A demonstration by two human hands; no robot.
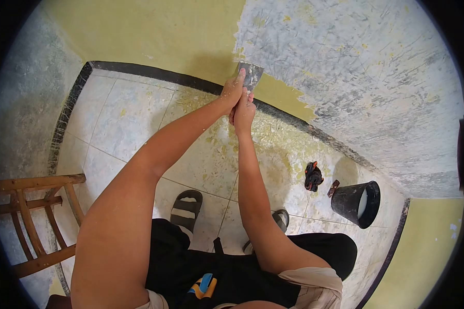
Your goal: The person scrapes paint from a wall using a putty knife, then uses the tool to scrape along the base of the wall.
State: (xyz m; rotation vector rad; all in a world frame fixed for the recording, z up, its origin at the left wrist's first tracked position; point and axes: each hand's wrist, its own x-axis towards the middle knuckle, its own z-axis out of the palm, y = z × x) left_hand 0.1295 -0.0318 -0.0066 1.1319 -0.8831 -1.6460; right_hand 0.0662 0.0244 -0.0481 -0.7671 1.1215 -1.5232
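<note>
Head view — both hands [233,95] stretched forward together — gripping scraper [252,75].

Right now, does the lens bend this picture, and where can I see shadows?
Head view: probably yes, the black skirting looks bowed and the corners go black; same view: soft shadows lie on the wall beside the scraper and near the bucket.

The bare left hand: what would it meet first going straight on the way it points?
The left hand lies against the flat grey scraper blade, so that first; then probably the partly stripped yellow-green wall, though depth is unclear.
</note>
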